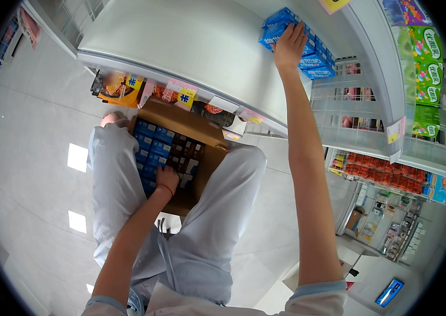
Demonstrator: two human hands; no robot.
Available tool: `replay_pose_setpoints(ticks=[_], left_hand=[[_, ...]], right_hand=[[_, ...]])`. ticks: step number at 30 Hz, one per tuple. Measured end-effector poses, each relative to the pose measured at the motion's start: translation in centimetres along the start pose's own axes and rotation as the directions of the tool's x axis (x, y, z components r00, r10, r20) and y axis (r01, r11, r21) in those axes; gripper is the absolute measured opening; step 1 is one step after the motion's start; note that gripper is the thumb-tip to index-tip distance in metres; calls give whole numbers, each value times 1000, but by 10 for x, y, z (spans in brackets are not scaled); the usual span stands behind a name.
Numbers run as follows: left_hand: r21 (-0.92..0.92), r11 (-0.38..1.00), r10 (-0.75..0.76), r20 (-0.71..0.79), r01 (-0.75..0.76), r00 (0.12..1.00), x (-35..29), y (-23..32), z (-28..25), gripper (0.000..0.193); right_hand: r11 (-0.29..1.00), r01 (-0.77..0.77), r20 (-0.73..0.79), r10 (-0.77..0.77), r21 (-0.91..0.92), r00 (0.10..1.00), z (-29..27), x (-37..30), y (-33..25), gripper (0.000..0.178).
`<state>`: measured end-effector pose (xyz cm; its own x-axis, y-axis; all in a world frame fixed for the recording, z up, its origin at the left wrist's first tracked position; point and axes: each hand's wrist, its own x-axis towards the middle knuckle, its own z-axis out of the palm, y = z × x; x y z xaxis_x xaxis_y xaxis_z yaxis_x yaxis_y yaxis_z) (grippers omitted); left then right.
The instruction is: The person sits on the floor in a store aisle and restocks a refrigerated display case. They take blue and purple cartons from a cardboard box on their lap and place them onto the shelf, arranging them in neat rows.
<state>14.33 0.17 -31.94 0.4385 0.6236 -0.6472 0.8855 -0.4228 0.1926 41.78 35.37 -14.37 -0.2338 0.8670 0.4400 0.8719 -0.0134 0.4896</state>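
Observation:
My right hand [290, 46] reaches up to the white shelf, its thumb on one side and its fingers over the top of a blue drink carton pack [271, 37]. More blue cartons [315, 66] of the same kind stand tightly beside it, at the shelf's right end. Lower down, my left hand [167, 179] is inside an open cardboard box [209, 171] between my knees. Its fingers curl down onto a dark blue drink carton; the fingertips are partly hidden. Rows of blue cartons [152, 145] fill the box's left side, and dark brown cartons [183, 149] the right.
The white shelf [180, 42] stretches left of the blue cartons, with a wire divider [344, 100] on their right. Packaged food [120, 89] sits beneath its front edge. Green packs [426, 79] stand on the right-hand shelf. Grey tiled floor [38, 158] lies around me.

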Motion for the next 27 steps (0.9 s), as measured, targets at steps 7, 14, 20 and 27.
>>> replay_pose_setpoints(ticks=[7, 14, 20, 27], left_hand=[[10, 1000, 14, -6, -14, 1000, -1, -2, -4, 27], [-51, 997, 56, 56, -53, 997, 0, -5, -7, 22], [-104, 986, 139, 116, -127, 984, -7, -18, -26, 27], [-440, 898, -121, -197, 23, 973, -13, -24, -35, 22]], right_hand=[[998, -9, 43, 6, 58, 999, 18, 12, 7, 89], [993, -18, 105, 6, 113, 994, 16, 15, 15, 88], [784, 21, -184, 120, 620, 976, -83, -50, -49, 62], [291, -453, 517, -203, 843, 831, -172, -302, -184, 56]])
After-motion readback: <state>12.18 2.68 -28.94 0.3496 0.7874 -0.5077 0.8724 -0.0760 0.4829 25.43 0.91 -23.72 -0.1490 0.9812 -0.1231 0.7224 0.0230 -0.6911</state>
